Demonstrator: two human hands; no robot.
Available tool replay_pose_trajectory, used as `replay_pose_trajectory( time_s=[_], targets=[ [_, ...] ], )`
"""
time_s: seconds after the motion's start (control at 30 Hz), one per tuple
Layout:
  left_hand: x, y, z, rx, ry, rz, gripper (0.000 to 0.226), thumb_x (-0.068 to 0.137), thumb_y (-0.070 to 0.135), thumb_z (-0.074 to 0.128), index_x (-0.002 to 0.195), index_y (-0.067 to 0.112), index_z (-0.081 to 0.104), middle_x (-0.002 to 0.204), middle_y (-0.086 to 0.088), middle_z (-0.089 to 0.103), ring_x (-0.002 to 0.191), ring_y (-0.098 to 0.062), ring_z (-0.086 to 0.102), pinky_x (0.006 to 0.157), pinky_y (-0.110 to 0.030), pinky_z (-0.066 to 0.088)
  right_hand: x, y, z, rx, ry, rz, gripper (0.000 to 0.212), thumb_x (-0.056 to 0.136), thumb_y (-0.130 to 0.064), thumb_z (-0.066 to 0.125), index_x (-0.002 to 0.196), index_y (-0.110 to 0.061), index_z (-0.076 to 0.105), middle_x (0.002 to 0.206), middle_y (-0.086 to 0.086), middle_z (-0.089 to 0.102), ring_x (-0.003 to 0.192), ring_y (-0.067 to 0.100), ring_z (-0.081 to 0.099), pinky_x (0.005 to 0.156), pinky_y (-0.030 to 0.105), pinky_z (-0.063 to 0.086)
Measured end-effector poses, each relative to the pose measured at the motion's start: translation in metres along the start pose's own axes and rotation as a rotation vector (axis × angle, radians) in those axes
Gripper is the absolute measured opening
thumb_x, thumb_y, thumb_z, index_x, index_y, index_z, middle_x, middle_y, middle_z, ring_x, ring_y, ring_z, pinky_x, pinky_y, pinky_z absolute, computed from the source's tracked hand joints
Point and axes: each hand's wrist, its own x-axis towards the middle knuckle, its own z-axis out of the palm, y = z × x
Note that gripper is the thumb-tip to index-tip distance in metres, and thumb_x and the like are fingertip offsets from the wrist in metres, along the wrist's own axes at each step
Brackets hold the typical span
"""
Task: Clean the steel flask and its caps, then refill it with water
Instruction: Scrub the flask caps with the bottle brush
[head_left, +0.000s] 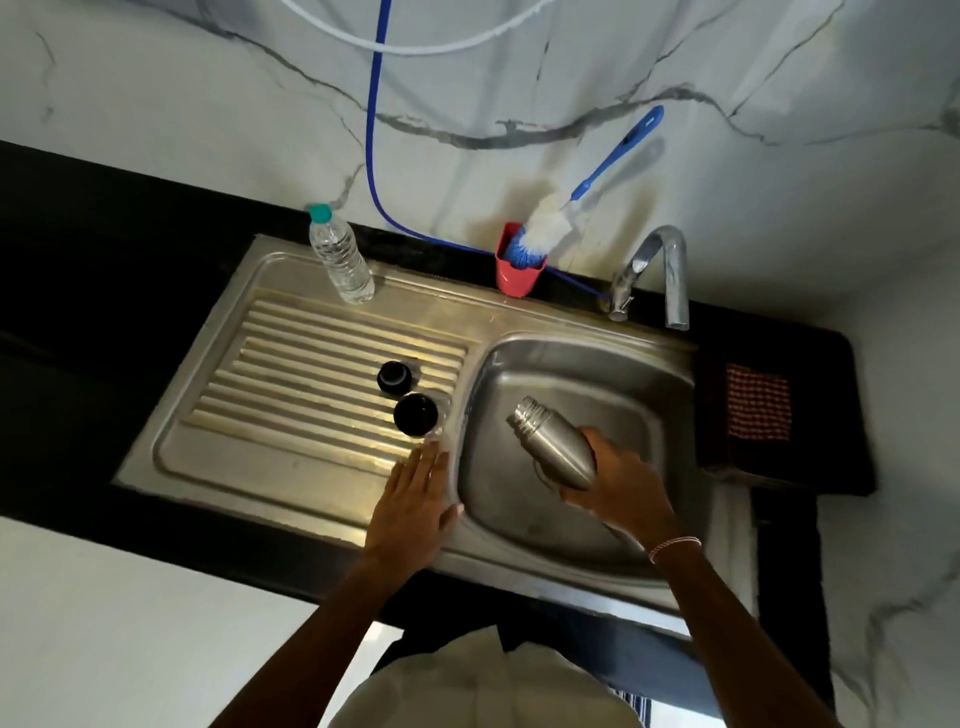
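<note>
My right hand (621, 480) grips the steel flask (553, 439) by its lower body above the sink basin (623, 374). The flask is uncapped and tilted, its threaded neck pointing up and to the left. Two black caps lie on the ribbed drainboard (291, 374): a smaller one (395, 375) and a larger one (415, 413) just in front of it. My left hand (415, 501) rests flat with straight fingers on the drainboard's front right corner, a little short of the larger cap.
A clear plastic water bottle (340, 254) with a green cap stands at the drainboard's back edge. A blue-and-white bottle brush (550, 223) leans in a red cup (519, 270). The tap (670, 270) arches over the basin's back right. A checked cloth (758, 402) lies to the right.
</note>
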Motion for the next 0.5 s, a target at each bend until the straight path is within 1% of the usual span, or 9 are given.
replay_pose_trajectory(
  time_s=[0.07,0.13,0.2,0.27,0.33,0.5],
  targets=[
    [-0.008,-0.009,0.012,0.024,-0.023,-0.029,0.088,0.097,0.051,0.055,0.164,0.016,0.01,0.17,-0.012,0.012,0.157,-0.032,0.014,0.125,-0.051,0.023,0.0,0.004,0.005,-0.118,-0.074,0.0,0.086,0.065,-0.058,0.074,0.139,-0.038,0.035,0.126,-0.002,0.063,0.102,0.022,0.065,0.082,0.04,0.057],
    [-0.008,-0.015,0.016,0.031,-0.061,-0.073,0.089,0.098,0.053,0.053,0.164,0.018,0.004,0.171,-0.008,0.004,0.158,-0.03,0.005,0.127,-0.05,0.016,0.003,0.008,0.008,-0.217,-0.118,-0.006,0.094,0.068,-0.057,0.076,0.146,-0.039,0.026,0.128,0.002,0.061,0.105,0.024,0.064,0.083,0.042,0.057],
    [-0.005,-0.019,0.017,0.032,-0.088,-0.107,0.092,0.097,0.054,0.053,0.164,0.02,0.001,0.171,-0.008,0.001,0.158,-0.03,0.0,0.127,-0.048,0.011,0.005,0.01,0.008,-0.289,-0.139,-0.011,0.099,0.07,-0.056,0.077,0.15,-0.04,0.021,0.126,0.005,0.062,0.104,0.025,0.063,0.083,0.043,0.058],
    [-0.004,-0.021,0.016,0.029,-0.102,-0.112,0.091,0.097,0.056,0.053,0.164,0.022,0.001,0.172,-0.007,0.001,0.158,-0.029,-0.002,0.127,-0.049,0.013,0.007,0.009,0.005,-0.365,-0.146,-0.007,0.097,0.07,-0.055,0.078,0.148,-0.04,0.023,0.12,0.005,0.064,0.101,0.025,0.064,0.082,0.042,0.058],
    [-0.005,-0.022,0.016,0.016,-0.104,-0.111,0.09,0.097,0.055,0.054,0.164,0.023,0.003,0.172,-0.007,0.002,0.158,-0.029,-0.001,0.127,-0.051,0.016,0.011,0.004,-0.001,-0.457,-0.144,-0.012,0.093,0.069,-0.056,0.08,0.146,-0.038,0.03,0.116,0.005,0.066,0.099,0.027,0.066,0.082,0.041,0.057],
    [-0.003,-0.024,0.019,-0.022,-0.115,-0.117,0.09,0.097,0.053,0.056,0.164,0.025,0.004,0.172,-0.006,0.003,0.158,-0.03,-0.001,0.127,-0.05,0.016,0.023,-0.019,-0.025,-0.632,-0.15,-0.044,0.089,0.068,-0.055,0.083,0.142,-0.033,0.04,0.116,0.006,0.068,0.102,0.029,0.066,0.086,0.041,0.055]
  ],
)
